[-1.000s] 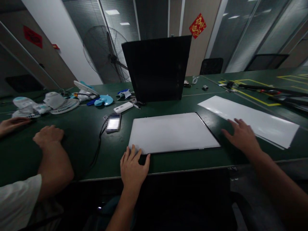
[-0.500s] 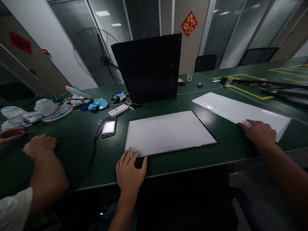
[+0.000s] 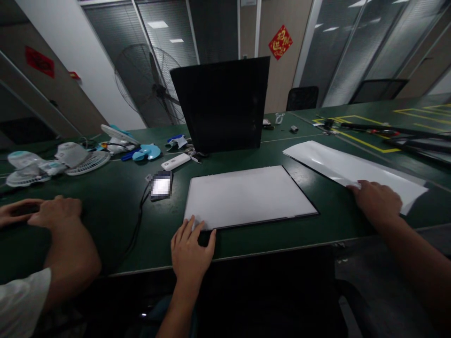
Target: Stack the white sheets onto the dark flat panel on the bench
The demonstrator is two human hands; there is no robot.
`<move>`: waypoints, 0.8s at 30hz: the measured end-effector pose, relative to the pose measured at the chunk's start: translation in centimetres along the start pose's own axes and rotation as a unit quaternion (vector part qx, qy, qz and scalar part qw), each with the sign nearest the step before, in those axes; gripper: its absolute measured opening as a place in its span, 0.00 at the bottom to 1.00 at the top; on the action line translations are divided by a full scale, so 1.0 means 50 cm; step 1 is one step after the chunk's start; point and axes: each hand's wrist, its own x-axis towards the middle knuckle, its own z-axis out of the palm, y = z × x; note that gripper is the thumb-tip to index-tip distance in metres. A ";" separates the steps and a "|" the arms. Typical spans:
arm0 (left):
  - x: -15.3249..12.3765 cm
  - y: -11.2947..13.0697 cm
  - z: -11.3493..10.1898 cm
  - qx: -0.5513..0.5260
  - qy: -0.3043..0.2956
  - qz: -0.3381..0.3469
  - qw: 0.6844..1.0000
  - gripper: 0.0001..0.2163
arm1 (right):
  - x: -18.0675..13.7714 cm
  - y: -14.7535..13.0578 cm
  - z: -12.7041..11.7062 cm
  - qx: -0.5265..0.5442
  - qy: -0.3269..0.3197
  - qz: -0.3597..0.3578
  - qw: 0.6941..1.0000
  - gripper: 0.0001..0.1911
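Head view: our right hand (image 3: 378, 201) pinches the glossy sheet (image 3: 352, 162), which runs past its fingertips — likely pickup; next needs steady grip. Left hand (image 3: 192, 246), loosely spread, rests fingertips on the white panel (image 3: 246, 197).

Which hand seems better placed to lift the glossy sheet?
Probably the right hand: it pinches the near edge of the glossy sheet; the left hand rests at a corner of the white panel.

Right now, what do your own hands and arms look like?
My left hand and right hand are bare: no gloves, rings or watch that I can see. The left forearm and right forearm show no sleeves, cables or clear markings. Parts of the right hand are hidden.
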 end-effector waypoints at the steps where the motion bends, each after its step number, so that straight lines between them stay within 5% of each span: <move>1: 0.000 0.000 -0.001 0.001 0.000 0.001 1.000 0.14 | 0.001 0.002 -0.001 -0.012 0.030 -0.041 0.999 0.29; 6: -0.002 -0.004 -0.003 0.007 0.004 0.008 1.000 0.14 | 0.008 0.006 -0.028 -0.041 0.115 -0.163 0.979 0.16; 10: -0.001 -0.008 0.000 0.003 -0.001 0.004 1.000 0.14 | -0.001 -0.027 -0.078 0.029 0.129 -0.112 0.985 0.12; 14: 0.000 -0.009 0.003 0.005 0.002 0.005 1.000 0.14 | -0.030 -0.137 -0.141 0.089 0.122 -0.079 0.985 0.24; 17: 0.002 -0.008 0.005 0.006 0.001 0.008 1.000 0.14 | -0.053 -0.249 -0.175 0.076 0.080 -0.077 0.991 0.22; 21: 0.003 -0.008 0.008 -0.003 0.001 0.006 1.000 0.17 | -0.071 -0.374 -0.183 0.060 0.005 -0.201 0.978 0.17; 24: 0.003 -0.007 0.008 -0.008 0.008 -0.015 1.000 0.29 | -0.081 -0.438 -0.167 0.096 -0.042 -0.286 0.952 0.14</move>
